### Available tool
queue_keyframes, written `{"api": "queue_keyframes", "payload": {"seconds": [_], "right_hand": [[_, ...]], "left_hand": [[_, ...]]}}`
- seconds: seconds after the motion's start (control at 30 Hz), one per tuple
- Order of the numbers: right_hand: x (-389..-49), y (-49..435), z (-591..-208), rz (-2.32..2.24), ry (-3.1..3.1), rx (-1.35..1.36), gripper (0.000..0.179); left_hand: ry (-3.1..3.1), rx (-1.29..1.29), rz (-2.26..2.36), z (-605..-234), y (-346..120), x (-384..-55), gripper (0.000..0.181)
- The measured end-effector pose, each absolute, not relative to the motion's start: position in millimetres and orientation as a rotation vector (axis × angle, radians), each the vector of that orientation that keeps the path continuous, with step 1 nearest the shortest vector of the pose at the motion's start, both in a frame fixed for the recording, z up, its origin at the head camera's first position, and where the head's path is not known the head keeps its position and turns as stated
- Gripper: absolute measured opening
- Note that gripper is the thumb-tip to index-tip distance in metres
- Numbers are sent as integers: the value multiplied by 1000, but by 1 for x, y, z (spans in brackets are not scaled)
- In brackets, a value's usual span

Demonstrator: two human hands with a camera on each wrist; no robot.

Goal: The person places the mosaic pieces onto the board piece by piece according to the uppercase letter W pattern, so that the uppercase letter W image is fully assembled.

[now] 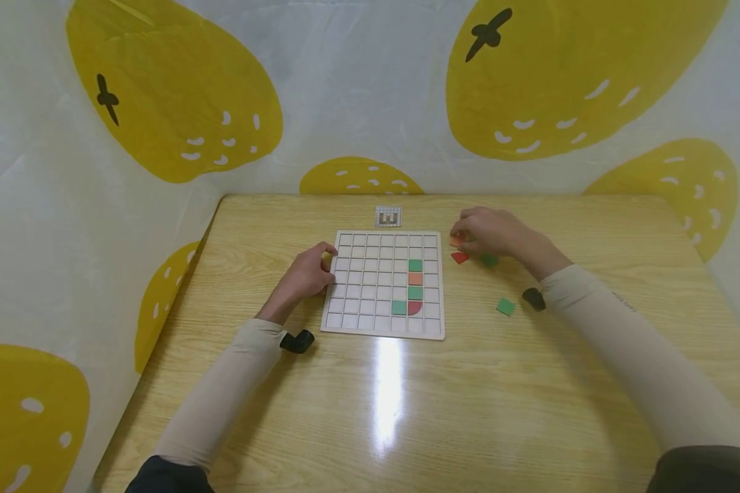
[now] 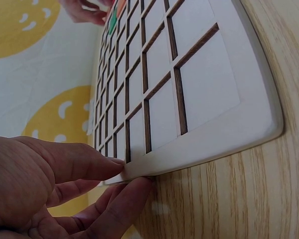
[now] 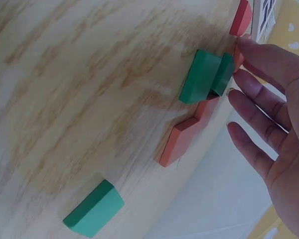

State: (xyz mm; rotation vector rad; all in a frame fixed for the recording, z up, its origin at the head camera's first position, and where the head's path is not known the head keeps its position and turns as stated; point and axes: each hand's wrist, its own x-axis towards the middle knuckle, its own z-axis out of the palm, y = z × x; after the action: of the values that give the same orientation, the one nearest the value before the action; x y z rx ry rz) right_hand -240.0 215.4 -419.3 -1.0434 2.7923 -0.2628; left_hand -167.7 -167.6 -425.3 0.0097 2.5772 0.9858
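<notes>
A white grid board lies on the table. My left hand holds its left edge, the thumb on the rim and fingers against the side. Set in the board's right-hand columns are green square tiles, an orange square tile and a red quarter-round tile. Beyond the board's right side, my right hand pinches an orange tile with thumb and fingertips, low at the table. A loose red tile lies just below it. The other right-hand fingers are spread in the right wrist view.
A small pattern card lies behind the board. Loose green tiles and orange tiles sit near my right hand, with another green tile nearer me. A patterned curtain borders the table's back and left.
</notes>
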Motion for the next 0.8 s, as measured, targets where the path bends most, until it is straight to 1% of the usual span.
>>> {"api": "queue_keyframes", "payload": {"seconds": [0.1,0.3,0.53,0.8], "right_hand": [[-239,215,-418,-265,2797,-1030,16],[-238,216,-416,-255,2786,-1031,27],[-240,216,-420,-284,2787,-1037,19],[-243,218,-425,-281,2793,-1012,16]], "left_hand": [[2581,13,990,-426,-168,-168,51],[2582,20,1003,-426,-169,-167,51],[2569,22,1020,-425,-169,-165,52],[2583,25,1020,-426,-168,-165,52]]}}
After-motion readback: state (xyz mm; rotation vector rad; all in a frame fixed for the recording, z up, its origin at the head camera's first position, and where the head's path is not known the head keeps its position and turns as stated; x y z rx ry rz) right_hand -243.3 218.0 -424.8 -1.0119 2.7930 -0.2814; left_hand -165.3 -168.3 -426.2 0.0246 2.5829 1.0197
